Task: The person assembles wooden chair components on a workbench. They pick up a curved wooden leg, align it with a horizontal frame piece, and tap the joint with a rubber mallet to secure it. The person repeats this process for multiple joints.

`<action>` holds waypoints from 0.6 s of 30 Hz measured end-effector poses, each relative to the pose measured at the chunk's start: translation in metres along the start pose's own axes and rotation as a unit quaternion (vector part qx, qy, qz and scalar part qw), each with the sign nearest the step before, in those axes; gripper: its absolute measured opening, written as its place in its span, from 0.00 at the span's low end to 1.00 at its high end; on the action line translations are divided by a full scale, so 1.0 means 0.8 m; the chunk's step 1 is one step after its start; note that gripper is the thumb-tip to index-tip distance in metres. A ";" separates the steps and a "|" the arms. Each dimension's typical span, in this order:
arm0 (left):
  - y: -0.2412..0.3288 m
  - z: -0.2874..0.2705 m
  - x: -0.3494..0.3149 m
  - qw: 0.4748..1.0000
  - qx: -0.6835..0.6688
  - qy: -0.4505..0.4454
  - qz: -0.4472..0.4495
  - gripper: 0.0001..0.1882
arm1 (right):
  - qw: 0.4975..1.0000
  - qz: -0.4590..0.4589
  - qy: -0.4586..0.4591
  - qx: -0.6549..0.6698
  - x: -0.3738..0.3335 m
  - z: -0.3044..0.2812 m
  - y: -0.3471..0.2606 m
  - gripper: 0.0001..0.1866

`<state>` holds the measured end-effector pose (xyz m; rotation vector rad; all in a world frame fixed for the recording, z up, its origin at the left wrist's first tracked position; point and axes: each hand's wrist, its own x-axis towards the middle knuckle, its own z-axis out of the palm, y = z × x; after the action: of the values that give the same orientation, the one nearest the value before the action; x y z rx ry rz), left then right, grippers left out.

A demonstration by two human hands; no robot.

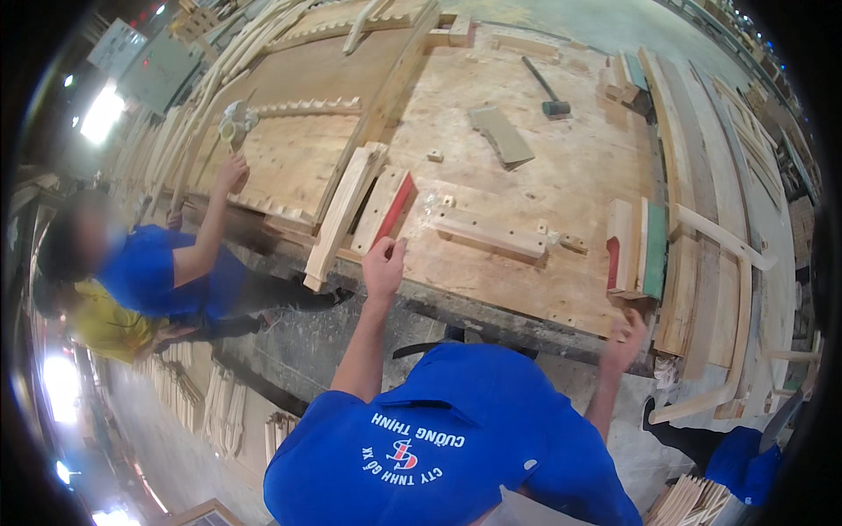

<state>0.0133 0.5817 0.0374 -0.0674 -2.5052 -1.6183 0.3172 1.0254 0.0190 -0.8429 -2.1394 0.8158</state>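
Note:
My left hand (383, 267) is at the near edge of the wooden workbench, its fingers curled together at the near end of a red-faced wooden block (396, 209). Anything between those fingertips is too small to make out. To the right, my right hand (624, 337) is just off the bench edge, fingers bent and apart, with nothing visible in them. Beyond it stands a wooden block with a red curved side (614, 261) and a green strip (653, 250). Between my hands lies a pale wooden bar with holes (489, 232), with small wooden blocks (574, 243) by its right end.
A mallet (554, 107) and a flat brown board piece (503, 136) lie farther back. Long timbers (351, 206) line the left, planks (688, 175) the right. A co-worker in blue (175, 267) holds a cup-like container (231, 131) at left; another person (741, 460) is at lower right.

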 end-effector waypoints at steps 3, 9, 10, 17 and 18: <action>-0.004 -0.018 0.008 0.999 0.025 0.005 0.034 0.12 | 0.993 -0.067 -0.093 -0.031 -0.050 0.067 -0.029 0.22; -0.038 -0.095 0.063 0.959 0.211 0.121 0.148 0.10 | 0.994 -0.005 -0.099 -0.039 -0.093 0.090 -0.055 0.20; -0.042 -0.105 0.071 0.926 0.287 0.143 0.198 0.12 | 0.995 0.015 -0.093 -0.041 -0.095 0.089 -0.057 0.20; -0.053 -0.118 0.077 0.874 0.478 0.067 0.061 0.35 | 0.997 0.033 -0.065 -0.039 -0.090 0.091 -0.051 0.18; -0.058 -0.115 0.078 0.873 0.478 0.080 0.062 0.36 | 0.996 0.028 -0.069 -0.046 -0.088 0.092 -0.049 0.18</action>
<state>-0.0437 0.4760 0.0425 0.0270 -2.7710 -0.1950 0.2874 0.9278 -0.0194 -0.9219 -2.2990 0.8313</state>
